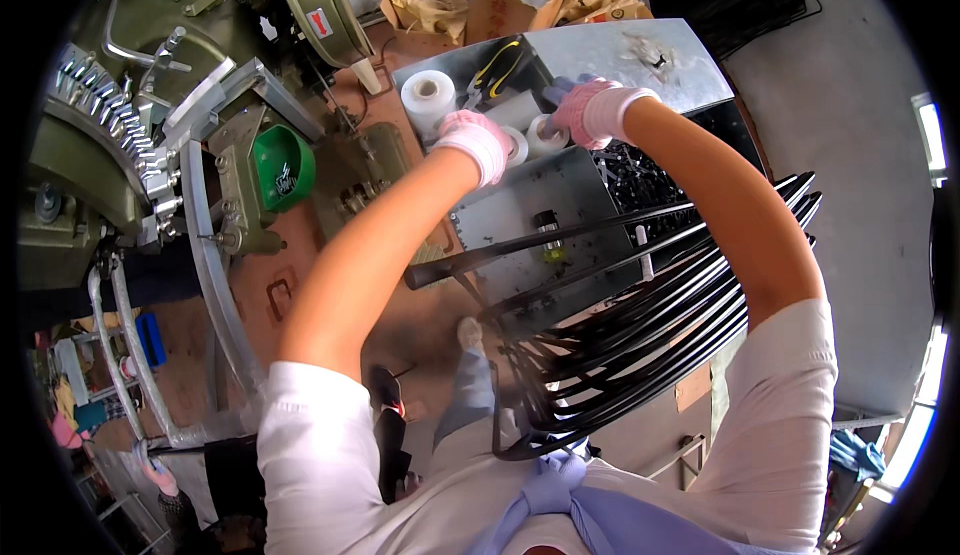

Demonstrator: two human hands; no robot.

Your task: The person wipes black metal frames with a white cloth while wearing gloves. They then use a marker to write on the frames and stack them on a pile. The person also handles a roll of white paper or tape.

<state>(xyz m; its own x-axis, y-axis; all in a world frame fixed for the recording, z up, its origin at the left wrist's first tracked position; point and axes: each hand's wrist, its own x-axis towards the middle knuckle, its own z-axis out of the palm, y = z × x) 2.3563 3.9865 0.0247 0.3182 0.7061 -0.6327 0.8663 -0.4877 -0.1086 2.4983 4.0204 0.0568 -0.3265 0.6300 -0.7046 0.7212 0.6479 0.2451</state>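
Tray of grey sheet metal (495, 223), split into compartments, holds a large white cylindrical roll (428, 97) and a smaller white roll (540, 142) in its far-left section, near a yellow-and-black-handled tool (486, 76). The pink-gloved left hand (474, 139) is between the rolls; the pink-gloved right hand (588, 113) is right beside the smaller one. I cannot tell whether either grasps anything.
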